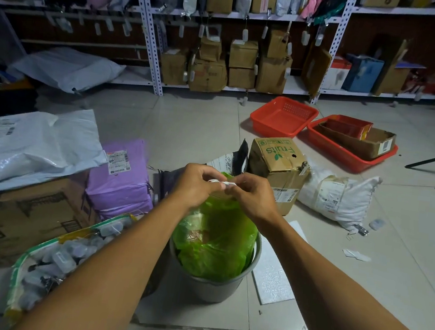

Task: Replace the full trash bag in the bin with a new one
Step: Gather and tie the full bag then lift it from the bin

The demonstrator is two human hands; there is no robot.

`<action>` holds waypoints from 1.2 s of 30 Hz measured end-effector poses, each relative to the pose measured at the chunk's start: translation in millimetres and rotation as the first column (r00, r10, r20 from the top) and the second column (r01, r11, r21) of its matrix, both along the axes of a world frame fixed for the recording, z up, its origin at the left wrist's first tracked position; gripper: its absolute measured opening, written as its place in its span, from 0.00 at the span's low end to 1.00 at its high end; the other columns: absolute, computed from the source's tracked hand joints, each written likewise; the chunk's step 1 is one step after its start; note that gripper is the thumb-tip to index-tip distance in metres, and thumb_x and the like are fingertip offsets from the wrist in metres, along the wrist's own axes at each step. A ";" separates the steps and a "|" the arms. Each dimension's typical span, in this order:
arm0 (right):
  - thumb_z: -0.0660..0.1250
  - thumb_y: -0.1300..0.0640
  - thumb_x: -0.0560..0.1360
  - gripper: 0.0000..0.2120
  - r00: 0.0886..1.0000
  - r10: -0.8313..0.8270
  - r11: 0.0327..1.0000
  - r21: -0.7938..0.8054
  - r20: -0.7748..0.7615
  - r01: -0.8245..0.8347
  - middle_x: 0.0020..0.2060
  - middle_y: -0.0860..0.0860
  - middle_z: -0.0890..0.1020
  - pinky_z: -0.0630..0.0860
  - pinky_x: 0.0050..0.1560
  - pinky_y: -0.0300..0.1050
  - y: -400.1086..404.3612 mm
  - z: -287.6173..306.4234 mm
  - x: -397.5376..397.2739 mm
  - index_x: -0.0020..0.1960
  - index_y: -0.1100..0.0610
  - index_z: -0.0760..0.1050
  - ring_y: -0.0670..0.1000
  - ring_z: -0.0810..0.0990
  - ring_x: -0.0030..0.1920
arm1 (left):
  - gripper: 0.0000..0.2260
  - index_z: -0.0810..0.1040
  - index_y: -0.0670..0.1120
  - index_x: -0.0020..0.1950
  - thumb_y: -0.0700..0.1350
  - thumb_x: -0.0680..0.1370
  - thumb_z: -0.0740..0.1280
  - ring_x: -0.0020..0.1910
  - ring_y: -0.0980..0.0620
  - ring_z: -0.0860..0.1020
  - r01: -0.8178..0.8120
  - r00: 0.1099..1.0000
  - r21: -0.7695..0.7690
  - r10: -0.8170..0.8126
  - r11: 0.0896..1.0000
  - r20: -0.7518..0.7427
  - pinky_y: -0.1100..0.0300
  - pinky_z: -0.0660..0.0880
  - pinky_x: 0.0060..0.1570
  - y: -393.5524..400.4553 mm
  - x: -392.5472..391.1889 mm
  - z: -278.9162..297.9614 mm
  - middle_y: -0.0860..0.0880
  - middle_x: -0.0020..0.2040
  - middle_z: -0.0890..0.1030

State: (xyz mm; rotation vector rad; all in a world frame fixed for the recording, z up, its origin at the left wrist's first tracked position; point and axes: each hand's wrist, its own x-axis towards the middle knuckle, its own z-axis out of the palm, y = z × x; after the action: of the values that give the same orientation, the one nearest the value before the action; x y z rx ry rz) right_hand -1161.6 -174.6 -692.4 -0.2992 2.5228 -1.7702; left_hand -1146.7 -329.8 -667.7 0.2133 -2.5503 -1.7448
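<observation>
On glossy tiles, both hands' grip (219, 186) pinches, seemingly, the crinkly green bag (214, 242).

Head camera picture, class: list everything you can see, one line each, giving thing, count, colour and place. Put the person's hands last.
Trash bag: one, green, in the bin, top gathered.
Bin: one, grey, floor centre.
White strip: one, between the fingertips above the bag.
Fruits box: one, brown, behind the bin.
Baskets: two, red, floor at right.
Purple parcel: one, left of the bin.
White sack: one, right of the box.
Shelving: white, rear wall, holding parcels.
Left hand: pinches the strip.
Right hand: pinches the strip.
</observation>
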 end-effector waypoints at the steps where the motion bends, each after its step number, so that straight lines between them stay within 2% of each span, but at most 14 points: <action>1: 0.74 0.48 0.70 0.08 1.000 0.003 1.000 -0.026 0.020 -0.002 0.38 0.49 0.86 0.82 0.47 0.55 -0.5 0.5 -0.6 0.44 0.51 0.83 0.49 0.85 0.41 | 0.07 0.86 0.50 0.44 0.39 0.70 0.77 0.46 0.50 0.83 -0.001 1.000 -0.032 0.001 0.999 -0.003 0.54 0.81 0.50 -0.7 -0.1 -0.5 0.51 0.44 0.85; 3: 0.74 0.53 0.71 0.06 0.998 -0.003 0.995 -0.094 0.063 0.009 0.40 0.50 0.86 0.82 0.47 0.48 -2.2 2.7 -1.0 0.46 0.53 0.83 0.50 0.85 0.43 | 0.07 0.86 0.51 0.45 0.40 0.70 0.77 0.46 0.53 0.83 -0.018 1.000 -0.075 0.016 0.997 -0.016 0.54 0.80 0.51 -1.7 1.2 -0.8 0.53 0.44 0.85; 6: 0.67 0.61 0.76 0.07 0.990 -0.013 0.974 -0.221 0.140 0.045 0.40 0.52 0.84 0.77 0.39 0.37 -5.7 9.0 1.0 0.47 0.61 0.84 0.47 0.82 0.41 | 0.08 0.86 0.51 0.47 0.40 0.70 0.77 0.48 0.53 0.83 -0.013 1.000 -0.063 0.012 0.998 -0.018 0.53 0.80 0.54 -4.3 3.1 -1.8 0.53 0.45 0.85; 8: 0.67 0.61 0.77 0.08 0.983 -0.023 0.965 -0.252 0.180 0.069 0.37 0.51 0.83 0.74 0.37 0.38 -8.0 10.7 1.5 0.47 0.64 0.83 0.46 0.80 0.39 | 0.10 0.86 0.50 0.48 0.38 0.70 0.77 0.48 0.53 0.83 0.025 1.000 -0.051 -0.026 0.998 -0.018 0.51 0.80 0.55 -6.7 4.5 -0.9 0.52 0.46 0.86; 11: 0.72 0.63 0.73 0.02 0.974 -0.015 0.965 -0.253 0.227 0.074 0.38 0.51 0.83 0.74 0.37 0.39 -10.2 11.0 1.7 0.46 0.61 0.81 0.47 0.80 0.39 | 0.11 0.85 0.51 0.48 0.37 0.70 0.77 0.49 0.52 0.83 0.054 0.998 -0.047 -0.055 0.997 -0.023 0.52 0.81 0.54 -10.4 6.7 0.4 0.52 0.46 0.85; 14: 0.73 0.65 0.72 0.05 0.966 -0.022 0.963 -0.255 0.257 0.090 0.39 0.53 0.82 0.74 0.36 0.39 -10.2 10.0 1.3 0.47 0.61 0.80 0.49 0.80 0.39 | 0.12 0.85 0.50 0.51 0.36 0.71 0.76 0.50 0.53 0.82 0.047 0.999 -0.073 -0.048 0.996 -0.002 0.56 0.80 0.53 -15.1 7.4 -0.7 0.52 0.48 0.84; 18: 0.72 0.65 0.73 0.08 0.959 -0.055 0.961 -0.245 0.277 0.126 0.40 0.54 0.81 0.73 0.34 0.39 -9.4 9.6 2.5 0.51 0.63 0.79 0.49 0.78 0.38 | 0.07 0.85 0.49 0.45 0.40 0.70 0.77 0.44 0.53 0.82 -0.011 0.999 -0.122 0.005 0.992 -0.052 0.61 0.77 0.44 -21.2 8.7 -1.5 0.52 0.42 0.84; 22: 0.72 0.65 0.73 0.05 0.962 -0.066 0.963 -0.236 0.266 0.131 0.39 0.53 0.81 0.72 0.34 0.38 -11.5 10.7 1.9 0.50 0.61 0.80 0.48 0.78 0.37 | 0.04 0.86 0.48 0.45 0.42 0.72 0.76 0.38 0.59 0.80 0.011 0.994 -0.219 -0.034 0.976 -0.103 0.67 0.71 0.38 -20.8 11.3 0.1 0.55 0.38 0.83; 27: 0.70 0.66 0.75 0.04 0.971 -0.092 0.969 -0.204 0.219 0.138 0.38 0.53 0.80 0.73 0.33 0.37 -10.6 10.3 0.9 0.50 0.62 0.79 0.48 0.77 0.37 | 0.02 0.85 0.51 0.46 0.46 0.74 0.74 0.42 0.54 0.81 -0.027 0.992 -0.256 -0.005 0.966 -0.123 0.61 0.75 0.41 -22.6 11.4 -2.7 0.53 0.41 0.84; 31: 0.68 0.66 0.76 0.02 0.977 -0.101 0.968 -0.207 0.188 0.140 0.38 0.54 0.80 0.75 0.35 0.40 -12.7 13.0 3.0 0.49 0.62 0.77 0.50 0.78 0.38 | 0.02 0.84 0.51 0.46 0.44 0.75 0.73 0.45 0.53 0.80 -0.025 0.994 -0.246 -0.003 0.969 -0.111 0.61 0.73 0.42 -22.8 12.8 -3.8 0.52 0.43 0.83; 34: 0.67 0.68 0.76 0.03 0.978 -0.083 0.966 -0.225 0.193 0.126 0.37 0.57 0.80 0.74 0.35 0.43 -13.4 12.0 3.5 0.47 0.63 0.78 0.52 0.77 0.36 | 0.02 0.83 0.51 0.46 0.44 0.76 0.72 0.47 0.53 0.81 -0.049 0.994 -0.201 0.029 0.978 -0.105 0.60 0.75 0.45 -22.7 13.1 -2.9 0.51 0.45 0.84; 36: 0.65 0.68 0.76 0.05 0.978 -0.062 0.968 -0.225 0.201 0.108 0.37 0.58 0.80 0.74 0.36 0.43 -13.6 11.0 5.0 0.50 0.65 0.79 0.51 0.77 0.36 | 0.02 0.83 0.52 0.46 0.44 0.76 0.72 0.46 0.53 0.81 -0.060 0.993 -0.214 0.036 0.975 -0.117 0.60 0.76 0.45 -22.5 13.4 -2.4 0.52 0.45 0.83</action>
State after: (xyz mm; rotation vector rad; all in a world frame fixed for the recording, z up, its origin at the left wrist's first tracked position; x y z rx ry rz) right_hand -1156.6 -188.2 -681.4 -0.0234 2.2301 -2.0243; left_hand -1133.3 -352.4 -670.1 0.1612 -2.6039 -1.4040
